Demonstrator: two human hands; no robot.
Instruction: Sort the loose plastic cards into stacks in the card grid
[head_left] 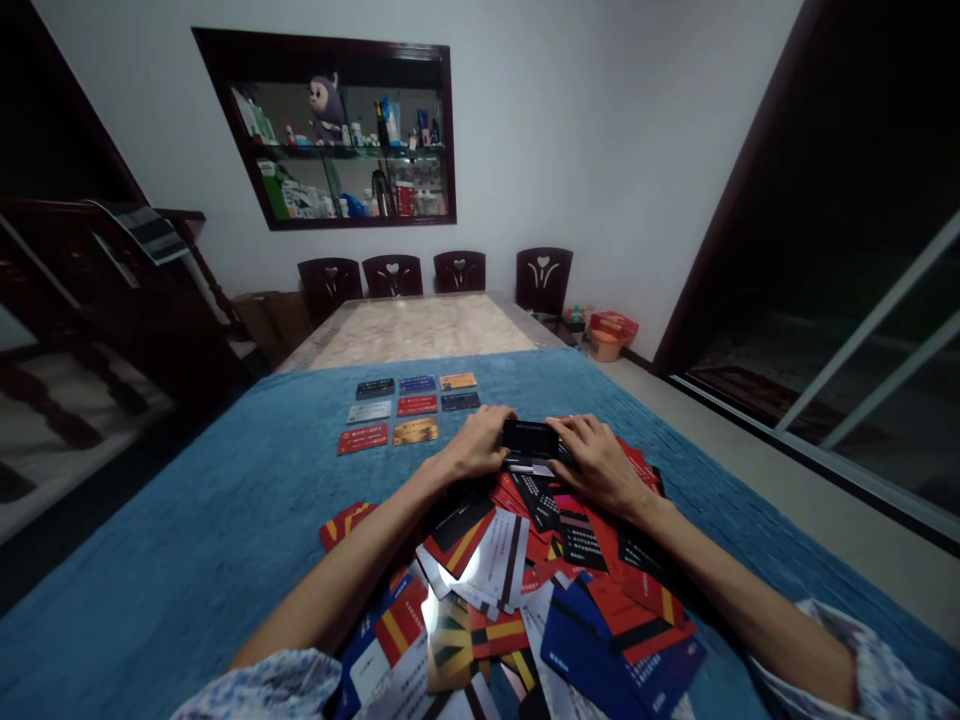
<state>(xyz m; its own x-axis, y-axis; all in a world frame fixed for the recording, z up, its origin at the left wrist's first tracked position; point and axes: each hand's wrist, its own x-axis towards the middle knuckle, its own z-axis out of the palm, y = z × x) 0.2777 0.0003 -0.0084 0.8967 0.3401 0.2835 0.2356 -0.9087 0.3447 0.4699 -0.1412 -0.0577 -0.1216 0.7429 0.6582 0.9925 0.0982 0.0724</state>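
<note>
Heaped nearest the camera, loose and overlapping on the blue cloth: a glossy heap of cards. At its far edge, between both hands, a dark card, perhaps topping a thin stack; hard to tell. Likely to slip or fan apart if squeezed unevenly; possible, too, to scatter the heap by brushing it with the left forearm or right forearm, both stretched forward and converging. Gripped at one end by the left hand, fingers curled; at the other by the right hand, fingers slightly bent. Beyond, to the left, neat rows of cards.
</note>
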